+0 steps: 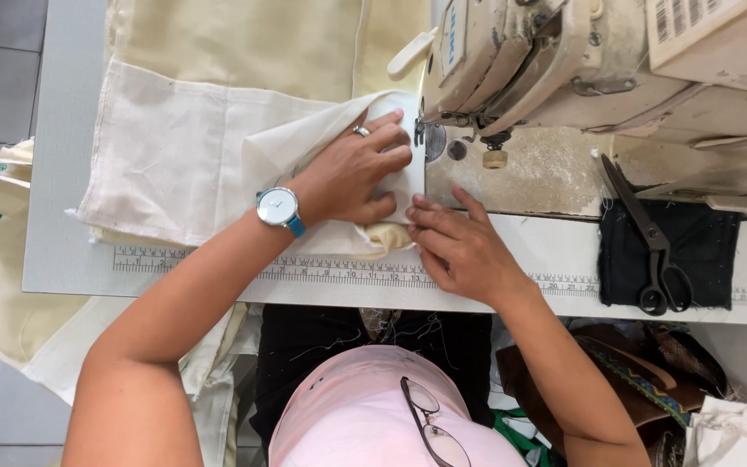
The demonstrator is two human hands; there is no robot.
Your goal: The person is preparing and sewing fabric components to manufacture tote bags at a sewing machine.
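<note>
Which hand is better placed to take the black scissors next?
Probably the right hand: the scissors lie to its side on the table, with nothing between. The left hand presses flat on the cream fabric, farther away.

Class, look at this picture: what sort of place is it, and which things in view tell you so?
Probably a sewing workshop: a worn cream industrial sewing machine, cream cotton fabric held flat under both hands, black metal scissors, and a printed measuring ruler strip along the white table's edge.

White barcode label [683, 19] top right on machine body; small blue vertical label [452, 33] on machine head
</note>
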